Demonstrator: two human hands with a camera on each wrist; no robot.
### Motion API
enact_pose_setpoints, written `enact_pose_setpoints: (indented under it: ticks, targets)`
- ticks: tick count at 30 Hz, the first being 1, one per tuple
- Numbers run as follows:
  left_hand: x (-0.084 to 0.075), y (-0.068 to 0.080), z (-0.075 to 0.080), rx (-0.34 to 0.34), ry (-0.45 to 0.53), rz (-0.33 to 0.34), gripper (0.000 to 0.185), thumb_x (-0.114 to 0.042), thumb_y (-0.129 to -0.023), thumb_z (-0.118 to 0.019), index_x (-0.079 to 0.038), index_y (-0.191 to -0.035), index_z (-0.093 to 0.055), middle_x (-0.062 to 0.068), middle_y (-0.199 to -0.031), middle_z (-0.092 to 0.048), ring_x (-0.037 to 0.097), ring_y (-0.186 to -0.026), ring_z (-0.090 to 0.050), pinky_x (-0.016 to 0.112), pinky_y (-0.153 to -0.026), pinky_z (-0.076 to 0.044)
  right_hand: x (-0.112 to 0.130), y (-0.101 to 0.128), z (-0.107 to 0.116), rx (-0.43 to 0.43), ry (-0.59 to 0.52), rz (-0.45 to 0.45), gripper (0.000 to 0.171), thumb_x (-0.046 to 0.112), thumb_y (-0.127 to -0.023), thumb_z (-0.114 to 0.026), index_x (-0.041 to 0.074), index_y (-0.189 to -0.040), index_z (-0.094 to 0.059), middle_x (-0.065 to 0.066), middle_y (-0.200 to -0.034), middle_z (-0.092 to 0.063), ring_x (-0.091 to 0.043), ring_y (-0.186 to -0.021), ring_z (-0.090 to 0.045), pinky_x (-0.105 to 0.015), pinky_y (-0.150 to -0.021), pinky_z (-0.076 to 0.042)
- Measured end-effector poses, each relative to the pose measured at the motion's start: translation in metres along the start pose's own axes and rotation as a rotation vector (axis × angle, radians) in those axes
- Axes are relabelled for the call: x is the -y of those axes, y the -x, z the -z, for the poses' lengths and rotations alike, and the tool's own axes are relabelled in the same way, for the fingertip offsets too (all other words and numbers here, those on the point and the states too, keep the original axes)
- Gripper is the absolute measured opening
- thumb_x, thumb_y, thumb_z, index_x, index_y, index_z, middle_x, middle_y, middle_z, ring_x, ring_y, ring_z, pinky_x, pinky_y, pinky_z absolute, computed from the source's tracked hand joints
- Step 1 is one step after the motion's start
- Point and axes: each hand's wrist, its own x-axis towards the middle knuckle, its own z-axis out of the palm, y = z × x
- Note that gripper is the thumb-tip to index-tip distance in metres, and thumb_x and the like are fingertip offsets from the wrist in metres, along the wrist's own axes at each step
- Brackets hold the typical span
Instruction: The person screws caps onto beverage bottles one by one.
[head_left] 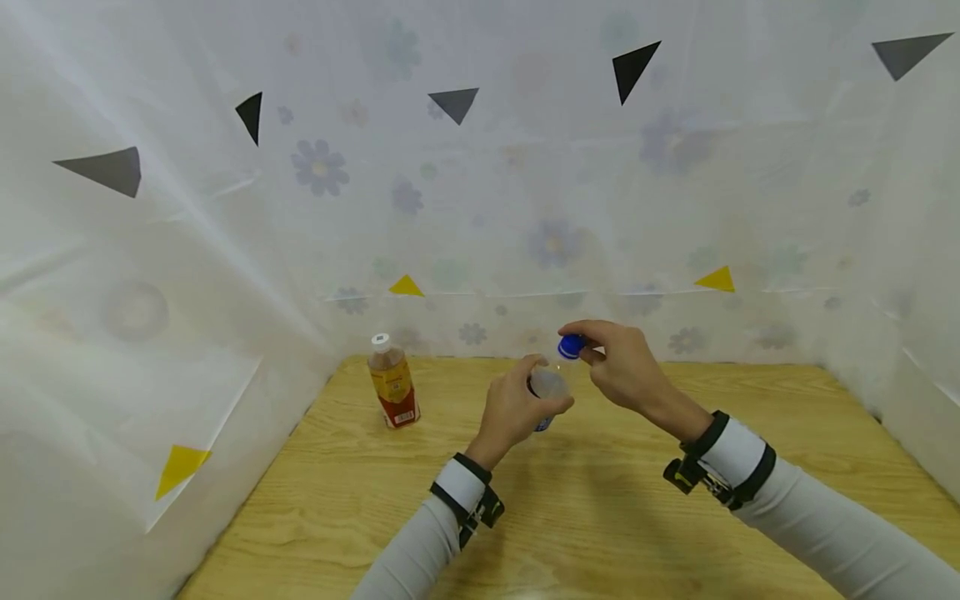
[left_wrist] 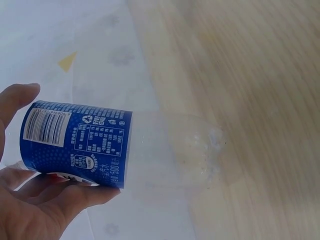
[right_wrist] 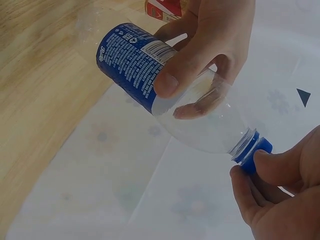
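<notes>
A clear plastic bottle [head_left: 547, 386] with a blue label [left_wrist: 75, 145] is held above the wooden table [head_left: 600, 517]. My left hand [head_left: 517, 408] grips its body, fingers wrapped round the label [right_wrist: 132, 62]. The bottle [right_wrist: 200, 122] looks empty and its threaded neck points toward my right hand [head_left: 626, 362]. That hand pinches the blue cap [head_left: 570, 347] between thumb and fingers, right at the mouth of the neck. In the right wrist view the cap [right_wrist: 255, 152] sits at the neck's end; whether it is off the thread I cannot tell.
A second bottle [head_left: 392, 381] with a white cap, brownish drink and a red and yellow label stands upright at the table's back left. White flowered sheeting [head_left: 480, 208] walls the table on the left, back and right.
</notes>
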Motion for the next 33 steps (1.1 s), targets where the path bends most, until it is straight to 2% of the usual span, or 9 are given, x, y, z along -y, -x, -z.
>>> enact_pose_setpoints:
  ticks: [5, 8, 13, 17, 27, 33]
  targets:
    - [0.0001, 0.0002, 0.0005, -0.001, -0.003, -0.003, 0.064, -0.047, -0.082, -0.082, -0.022, -0.137, -0.060, 0.011, -0.112, -0.072, 0.019, -0.084, -0.069, 0.025, -0.061, -0.053, 0.0005, 0.0004, -0.0001, -0.002, 0.028, 0.011, 0.038, -0.014, -0.093, -0.055, -0.002, -0.127, -0.066, -0.023, -0.122, -0.068, -0.037, -0.103, -0.071, -0.047, -0.081, -0.060]
    - [0.0004, 0.0005, 0.0009, -0.001, -0.001, -0.003, 0.064, -0.047, -0.082, -0.082, -0.022, -0.137, -0.060, 0.011, -0.112, -0.072, 0.018, -0.084, -0.069, 0.025, -0.060, -0.053, 0.0008, 0.0002, -0.0007, -0.011, 0.048, 0.014, 0.032, -0.008, -0.095, -0.061, -0.002, -0.125, -0.067, -0.021, -0.114, -0.070, -0.033, -0.093, -0.071, -0.044, -0.074, -0.059]
    - [0.0010, 0.0006, 0.0009, -0.002, 0.005, -0.002, 0.064, -0.047, -0.082, -0.082, -0.022, -0.136, -0.060, 0.009, -0.110, -0.072, 0.016, -0.081, -0.067, 0.024, -0.059, -0.052, -0.0005, -0.0017, -0.0017, -0.041, 0.052, -0.011, 0.020, 0.010, -0.095, -0.071, -0.001, -0.111, -0.069, -0.013, -0.093, -0.071, -0.024, -0.078, -0.067, -0.039, -0.067, -0.055]
    - [0.0012, 0.0004, 0.0004, -0.001, 0.012, 0.002, 0.064, -0.047, -0.082, -0.082, -0.022, -0.136, -0.060, 0.008, -0.110, -0.072, 0.015, -0.081, -0.067, 0.024, -0.060, -0.053, -0.0036, -0.0030, -0.0023, -0.054, 0.041, -0.048, 0.022, 0.022, -0.094, -0.074, 0.002, -0.100, -0.066, -0.010, -0.084, -0.071, -0.021, -0.071, -0.067, -0.036, -0.062, -0.054]
    - [0.0006, -0.0005, 0.0006, 0.001, 0.010, 0.007, 0.065, -0.048, -0.082, -0.081, -0.022, -0.137, -0.060, 0.008, -0.109, -0.072, 0.014, -0.080, -0.067, 0.024, -0.060, -0.053, -0.0073, -0.0033, -0.0042, -0.069, 0.041, -0.053, 0.026, 0.027, -0.094, -0.074, 0.004, -0.096, -0.064, -0.010, -0.081, -0.071, -0.020, -0.069, -0.066, -0.033, -0.059, -0.053]
    - [0.0000, -0.0007, 0.0000, 0.006, 0.017, 0.014, 0.064, -0.047, -0.081, -0.082, -0.023, -0.136, -0.060, 0.007, -0.110, -0.072, 0.014, -0.081, -0.066, 0.025, -0.060, -0.052, -0.0089, -0.0017, -0.0048, -0.048, 0.048, -0.081, 0.030, 0.030, -0.096, -0.072, 0.002, -0.101, -0.063, -0.010, -0.080, -0.069, -0.017, -0.065, -0.063, -0.031, -0.056, -0.051]
